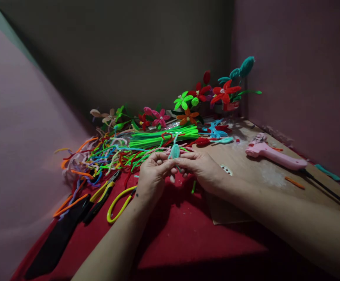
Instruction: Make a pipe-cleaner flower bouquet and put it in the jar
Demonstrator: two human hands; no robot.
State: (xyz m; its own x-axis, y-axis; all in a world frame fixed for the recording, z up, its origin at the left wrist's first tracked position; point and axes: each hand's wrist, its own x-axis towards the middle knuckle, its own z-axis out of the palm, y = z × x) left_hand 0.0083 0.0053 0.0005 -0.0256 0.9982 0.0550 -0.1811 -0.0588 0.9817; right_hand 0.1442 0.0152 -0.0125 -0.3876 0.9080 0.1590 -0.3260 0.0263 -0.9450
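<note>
Between my two hands is a small teal pipe-cleaner petal point(175, 151), an oval loop standing upright with pale ends above it. My left hand point(155, 169) pinches it from the left with thumb and fingers. From the other side my right hand point(197, 166) also grips it, the thumbs almost meeting at its base. The lower end of the petal is partly hidden by the fingers. Just behind the hands lies a bundle of bright green pipe cleaners point(164, 136), with a loose tangle of many colours to its left.
Yellow-handled pliers point(102, 195) and yellow scissor handles point(120, 205) lie left on the red cloth point(170, 238). A pink glue gun point(275, 154) with a black cord rests right on a brown board point(246, 175). Pipe-cleaner flowers point(187, 117) stand along the back wall.
</note>
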